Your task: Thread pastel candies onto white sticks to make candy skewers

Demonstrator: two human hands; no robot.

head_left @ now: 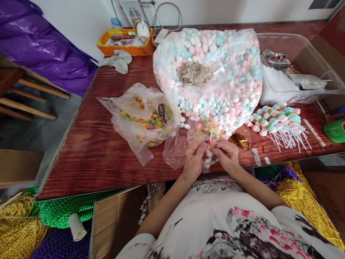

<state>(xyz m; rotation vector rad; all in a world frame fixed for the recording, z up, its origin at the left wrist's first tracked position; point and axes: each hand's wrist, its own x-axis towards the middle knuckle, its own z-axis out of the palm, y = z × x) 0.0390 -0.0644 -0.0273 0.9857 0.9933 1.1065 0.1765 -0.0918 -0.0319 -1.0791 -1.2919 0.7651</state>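
Observation:
My left hand [193, 158] and my right hand [225, 154] meet at the table's near edge, fingers pinched together on a white stick [211, 136] with small candy pieces on it. Just beyond them lies a large clear bag [210, 77] full of pink, blue and white round candies, with a beige cloth lump [196, 73] on top. To its left a smaller clear bag [140, 117] holds coloured ring candies. To the right lies a row of finished candy sticks [277, 124].
The wooden table [94, 147] carries an orange tray [125, 43] and a grey rag at the back, a clear plastic bin [299, 68] at the right and a green tape roll [335, 130]. Green, gold and purple bead strands lie below, beside a cardboard box [115, 219].

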